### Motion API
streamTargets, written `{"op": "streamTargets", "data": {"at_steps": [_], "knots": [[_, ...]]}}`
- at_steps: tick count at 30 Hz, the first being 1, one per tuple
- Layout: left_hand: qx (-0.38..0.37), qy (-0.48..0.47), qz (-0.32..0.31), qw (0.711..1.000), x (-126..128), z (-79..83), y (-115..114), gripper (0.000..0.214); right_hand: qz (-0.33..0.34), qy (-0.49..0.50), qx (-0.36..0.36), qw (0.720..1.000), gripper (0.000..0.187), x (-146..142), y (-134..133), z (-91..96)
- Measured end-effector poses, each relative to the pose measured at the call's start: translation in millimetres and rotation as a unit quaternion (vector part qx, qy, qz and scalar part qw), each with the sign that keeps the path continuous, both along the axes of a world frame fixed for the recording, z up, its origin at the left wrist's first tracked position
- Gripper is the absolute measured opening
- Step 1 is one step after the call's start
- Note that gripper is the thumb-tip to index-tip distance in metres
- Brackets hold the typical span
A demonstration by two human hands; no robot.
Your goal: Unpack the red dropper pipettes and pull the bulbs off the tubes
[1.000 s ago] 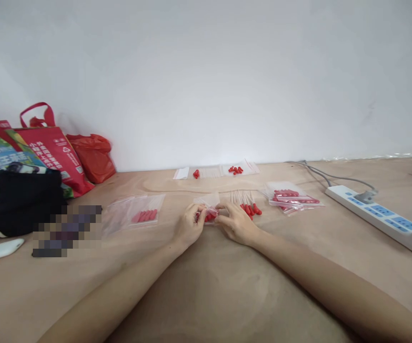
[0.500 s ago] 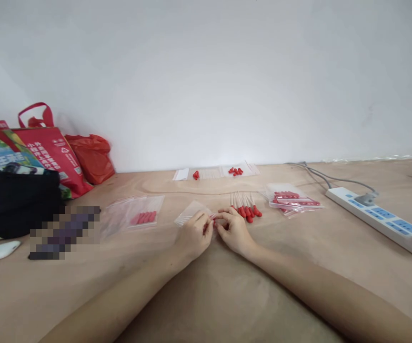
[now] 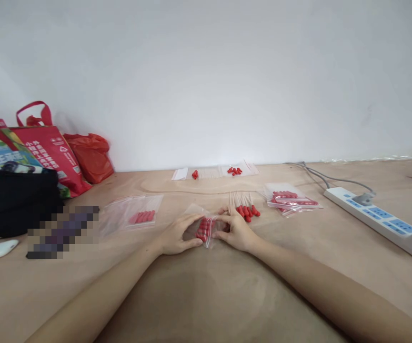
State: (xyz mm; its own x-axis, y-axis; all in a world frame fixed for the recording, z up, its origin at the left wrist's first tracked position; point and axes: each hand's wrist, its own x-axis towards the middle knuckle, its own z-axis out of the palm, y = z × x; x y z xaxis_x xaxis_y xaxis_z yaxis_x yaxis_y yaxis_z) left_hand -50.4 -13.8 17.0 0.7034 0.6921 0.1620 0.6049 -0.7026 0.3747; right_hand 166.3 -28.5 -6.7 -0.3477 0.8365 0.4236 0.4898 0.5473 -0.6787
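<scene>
A clear zip-lock bag [image 3: 208, 233] with several red rubber-bulbed droppers [image 3: 203, 228] inside lies between my two hands. My left hand [image 3: 177, 235] curves round its left side, with thumb and fingers on the bag by the bulbs. At the zip end, my right hand [image 3: 235, 229] pinches the bag between thumb and fingers. Just beyond my right hand lie several loose droppers [image 3: 246, 209], their red bulbs toward me and thin tips toward the wall.
Filled bags [image 3: 287, 197] are stacked to the right, beside a power strip [image 3: 377, 216]. More zip-lock bags [image 3: 120, 214] lie left, one showing red bulbs. Loose red bulbs [image 3: 234, 171] and thin clear tubes [image 3: 209, 173] rest near the wall. Shopping bags [image 3: 55, 147] stand far left.
My left hand has moved left and opened wider round the bag, bringing the red bulbs inside into sight. My right hand stays by the zip end.
</scene>
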Motion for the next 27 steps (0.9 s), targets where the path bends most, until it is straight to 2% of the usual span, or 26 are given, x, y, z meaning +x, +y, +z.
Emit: {"op": "streamTargets", "data": {"at_steps": [3,8,12,16,20,23,27], "knots": [[0.012,-0.01,0.027,1.0,-3,-3.8,-2,0.053,-0.019,-0.024,0.032,0.999,0.033,0,-2,-0.3],[0.086,-0.054,0.023,0.995,-1,-10.6,1,0.046,0.01,-0.057,0.073,0.996,0.033,1,-1,-0.5],[0.115,-0.069,0.014,0.991,-3,-16.0,5,0.04,-0.002,-0.082,0.064,0.995,0.038,1,-1,1.3],[0.126,-0.07,0.001,0.99,-4,-18.2,8,0.037,-0.026,-0.142,0.05,0.988,0.035,-3,-5,6.8],[0.12,-0.067,-0.005,0.991,-3,-17.7,8,0.035,-0.021,-0.175,0.063,0.982,0.03,-10,-8,10.8],[0.112,-0.067,-0.001,0.991,-2,-16.4,7,0.034,-0.008,-0.155,0.06,0.986,0.022,-14,-7,10.1],[0.116,-0.065,-0.001,0.991,0,-13.8,4,0.033,-0.007,-0.068,-0.003,0.998,0.012,-16,-6,8.3]]}}
